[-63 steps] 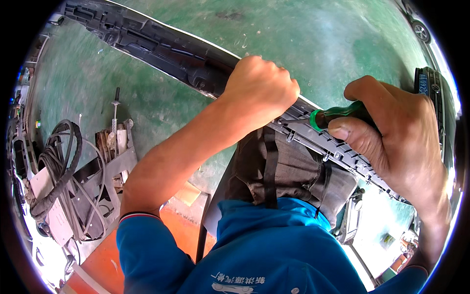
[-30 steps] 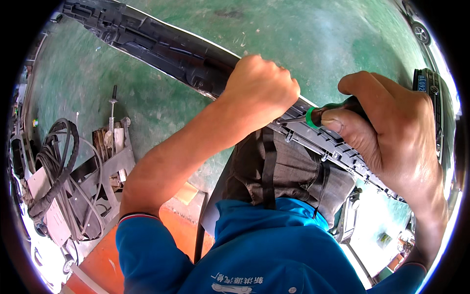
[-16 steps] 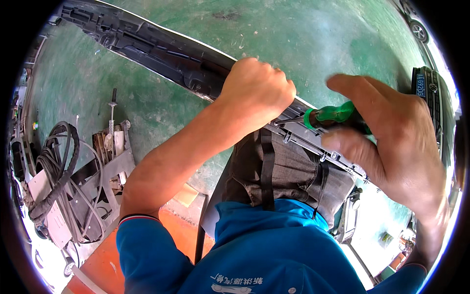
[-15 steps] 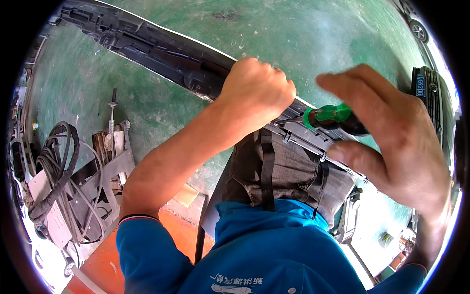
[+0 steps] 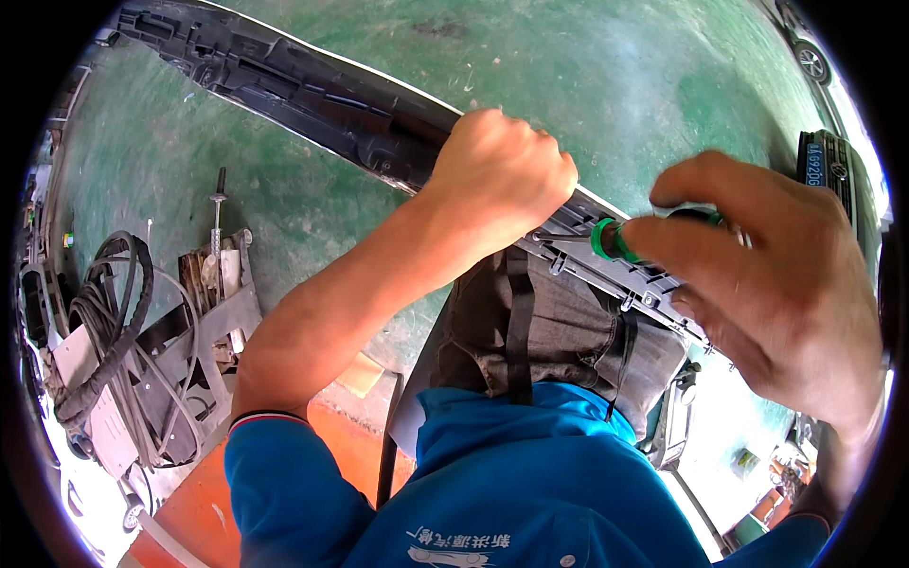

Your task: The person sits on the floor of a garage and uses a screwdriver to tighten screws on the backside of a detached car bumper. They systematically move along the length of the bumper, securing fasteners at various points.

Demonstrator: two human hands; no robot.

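A long black plastic car trim strip (image 5: 312, 104) with a pale edge slants across in front of me, its near part above my lap. My left hand (image 5: 507, 175) is closed in a fist around the strip, back of the hand up; the fingertips are hidden. To the right of that fist is a screwdriver (image 5: 606, 239) with a green and black handle, its thin shaft pointing left at the strip's clips. My right hand (image 5: 767, 275), slightly blurred, closes loosely around the handle, one digit lying across it. The shaft's tip is hard to make out beside my left hand.
Coiled cables (image 5: 104, 331) and metal parts lie on a stand at the left. Below them is an orange surface (image 5: 322, 473). A detached car front grille (image 5: 833, 180) stands at the right edge, near a car wheel (image 5: 810, 62). The green floor (image 5: 587, 57) spreads beyond the strip.
My right hand, spread wide beside the handle before, has shifted slightly right and its digits now lie over the screwdriver's handle. My left hand stays almost still on the strip.
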